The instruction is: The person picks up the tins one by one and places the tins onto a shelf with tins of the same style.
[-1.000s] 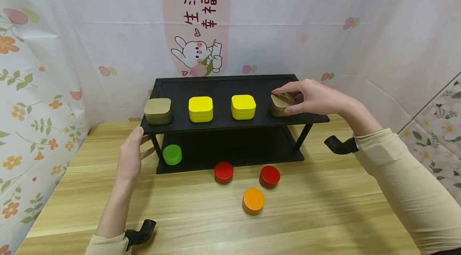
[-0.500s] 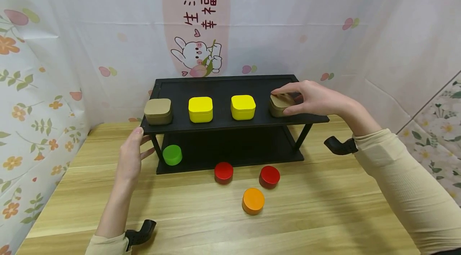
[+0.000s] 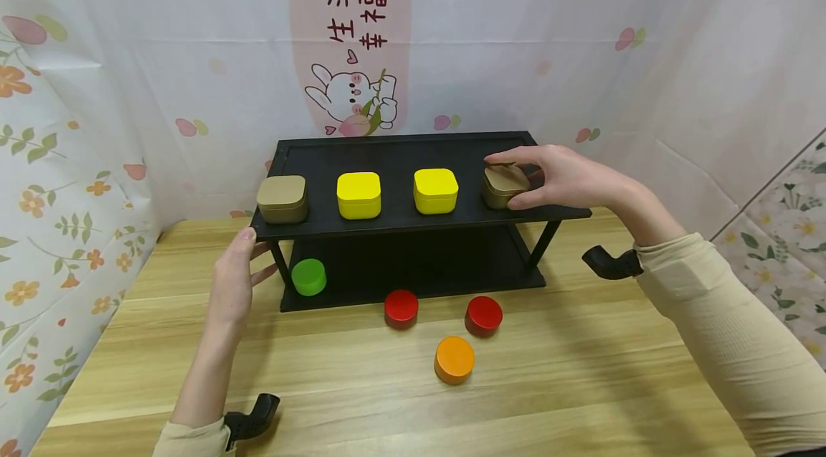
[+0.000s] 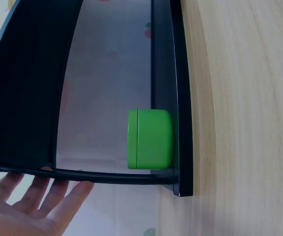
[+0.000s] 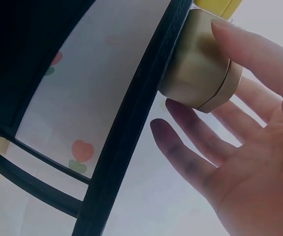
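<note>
R hand (image 3: 561,173) pinches lidded bronze tin (image 3: 505,188) at right end of black rack (image 3: 400,150) top, prob. light, stiff, slick, best held on opp. sides below lid (image 5: 228,91); L hand (image 3: 234,278) fingers spread against rack.

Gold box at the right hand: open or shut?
Shut: in the right wrist view, the gold box shows its lid seated along a thin seam.

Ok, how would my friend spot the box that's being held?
Find the black two-tier shelf on the wooden table. On top, go to the right end of the row. There the right hand holds a squarish gold box, unlike its untouched gold twin at left.
</note>
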A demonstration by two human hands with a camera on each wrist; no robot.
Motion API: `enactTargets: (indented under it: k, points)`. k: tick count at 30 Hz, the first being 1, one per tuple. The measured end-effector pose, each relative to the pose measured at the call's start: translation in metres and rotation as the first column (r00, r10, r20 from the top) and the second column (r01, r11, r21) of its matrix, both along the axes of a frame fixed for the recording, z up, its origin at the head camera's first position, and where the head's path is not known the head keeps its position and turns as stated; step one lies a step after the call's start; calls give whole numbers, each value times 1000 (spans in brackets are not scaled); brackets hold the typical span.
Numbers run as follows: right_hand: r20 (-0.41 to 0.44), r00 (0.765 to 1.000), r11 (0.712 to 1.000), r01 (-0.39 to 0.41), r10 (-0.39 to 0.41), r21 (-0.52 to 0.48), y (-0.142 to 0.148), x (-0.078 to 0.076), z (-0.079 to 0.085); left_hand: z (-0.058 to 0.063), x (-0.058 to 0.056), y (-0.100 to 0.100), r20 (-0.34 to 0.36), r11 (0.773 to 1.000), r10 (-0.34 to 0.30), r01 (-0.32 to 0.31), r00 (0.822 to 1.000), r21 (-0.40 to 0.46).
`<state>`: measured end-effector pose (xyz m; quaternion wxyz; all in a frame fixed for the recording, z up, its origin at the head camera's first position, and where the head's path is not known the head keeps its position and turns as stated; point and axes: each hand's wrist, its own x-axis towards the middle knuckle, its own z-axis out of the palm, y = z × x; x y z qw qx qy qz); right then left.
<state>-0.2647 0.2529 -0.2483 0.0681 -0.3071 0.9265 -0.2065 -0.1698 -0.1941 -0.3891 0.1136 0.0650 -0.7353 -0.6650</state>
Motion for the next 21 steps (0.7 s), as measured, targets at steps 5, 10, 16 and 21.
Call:
enactTargets:
  k: [5, 10, 16, 21]
  points:
    - [-10, 1000, 1000, 13, -13, -17, 1, 3, -1, 0, 0, 0, -1, 1000, -4, 4, 1000, -5]
    - [-46, 998, 998, 45, -47, -47, 4, 7, -4, 0, 0, 1, 5, 1000, -3, 3, 1000, -3]
    - [-100, 992, 992, 62, -73, -114, 9, 11, -11, 1, 0, 0, 18, 1000, 0, 1, 1000, -6]
    - [-120, 989, 986, 72, -90, -148, 12, 17, -14, 2, 0, 0, 23, 1000, -4, 4, 1000, -5]
